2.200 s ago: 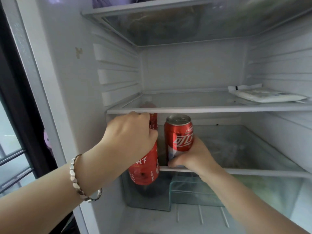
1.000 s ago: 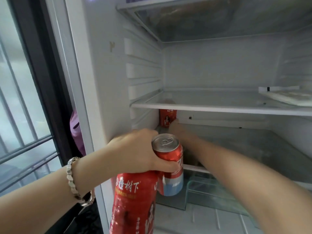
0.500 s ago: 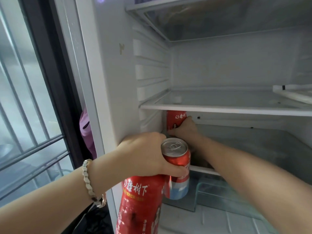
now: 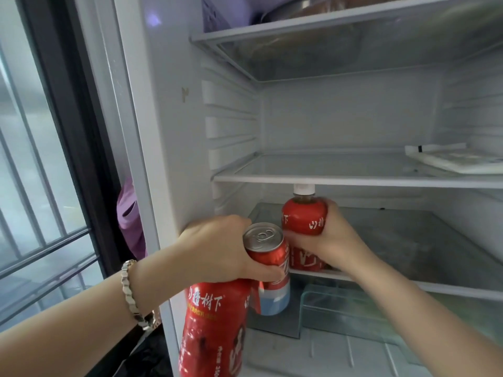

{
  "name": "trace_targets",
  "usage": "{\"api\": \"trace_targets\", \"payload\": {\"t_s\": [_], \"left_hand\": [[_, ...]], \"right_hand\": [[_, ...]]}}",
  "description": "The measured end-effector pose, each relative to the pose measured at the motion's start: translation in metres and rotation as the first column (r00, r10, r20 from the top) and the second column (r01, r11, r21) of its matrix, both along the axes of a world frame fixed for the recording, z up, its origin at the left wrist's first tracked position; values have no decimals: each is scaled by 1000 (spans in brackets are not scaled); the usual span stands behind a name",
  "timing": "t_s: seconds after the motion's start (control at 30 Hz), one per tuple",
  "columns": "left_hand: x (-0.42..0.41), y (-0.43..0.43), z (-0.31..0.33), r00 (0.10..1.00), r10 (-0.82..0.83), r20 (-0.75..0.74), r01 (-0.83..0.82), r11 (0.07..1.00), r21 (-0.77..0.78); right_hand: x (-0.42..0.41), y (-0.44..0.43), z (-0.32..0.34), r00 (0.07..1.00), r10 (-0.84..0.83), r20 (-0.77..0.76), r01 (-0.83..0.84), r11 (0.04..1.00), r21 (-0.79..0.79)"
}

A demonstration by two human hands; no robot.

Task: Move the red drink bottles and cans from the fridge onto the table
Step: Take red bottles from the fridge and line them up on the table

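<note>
Shelf edge (image 4: 394, 183) hangs just above bottle cap (image 4: 304, 189).

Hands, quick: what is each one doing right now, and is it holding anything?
Left hand: closed, gripping a red bottle and a red can together.
Right hand: closed around a second red bottle.

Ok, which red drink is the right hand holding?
The white-capped red bottle under the middle shelf, in the right hand. The left hand grips the other red bottle and the red can together.
</note>
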State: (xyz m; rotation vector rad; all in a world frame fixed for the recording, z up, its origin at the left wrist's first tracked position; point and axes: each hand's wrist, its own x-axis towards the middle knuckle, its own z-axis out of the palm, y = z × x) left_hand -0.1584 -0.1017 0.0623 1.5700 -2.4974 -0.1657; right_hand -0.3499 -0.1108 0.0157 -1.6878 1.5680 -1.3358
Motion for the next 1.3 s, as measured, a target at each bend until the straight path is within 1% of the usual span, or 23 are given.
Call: {"api": "trace_targets", "payload": {"t_s": [0.03,0.07,0.13,0.23,0.3,0.37,0.47,0.53,0.6,0.73,0.83,0.9,0.97,1.03,1.13,1.3], "left_hand": [[0,0,0,1000,2,2,-2,1000,-4],[0,1,1,1000,5,6,-5,1000,-8],[0,1,2,1000,14,15,-14,1000,-16],[0,3,0,999,24,30,-23,1000,-14],[0,2,-1,999,24,37,-23,999,-26],[-1,3,-1,999,27,42,-25,999,-36],[-1,4,-2,997,50,61,-47,998,-51],[-3,5,-1,994,77,76,-72,995,-65],[-5,9,-1,992,101,81,-93,991,-93],[-3,21,-5,984,160,75,-147,976,-160],[1,31,-12,983,180,39,-168,965,-200],[6,47,-15,982,188,19,-180,959,-219],[10,63,-21,982,187,-1,-182,956,-231],[19,85,-26,984,178,-14,-176,954,-241],[37,120,-35,990,143,-1,-139,961,-241],[61,195,-49,999,31,18,-26,973,-229]], "right_hand": [[5,-1,5,998,4,63,1,997,-77],[9,0,10,996,-9,89,22,989,-147],[15,0,18,993,-80,84,99,963,-252],[18,2,18,985,-151,79,167,946,-276],[17,7,16,980,-200,-18,189,947,-260],[14,18,15,954,-278,-117,231,924,-306],[15,37,6,925,-357,-128,269,855,-443],[19,46,6,897,-397,-193,245,811,-532],[22,49,9,881,-395,-261,191,800,-569],[24,50,25,852,-347,-392,160,886,-436],[24,50,32,831,-335,-445,148,903,-403],[29,58,35,798,-336,-501,147,914,-378],[34,69,34,762,-314,-566,147,936,-321],[42,91,32,726,-291,-623,146,951,-273],[55,137,26,706,-284,-649,158,956,-246],[76,229,8,651,-320,-689,267,945,-186]]}}
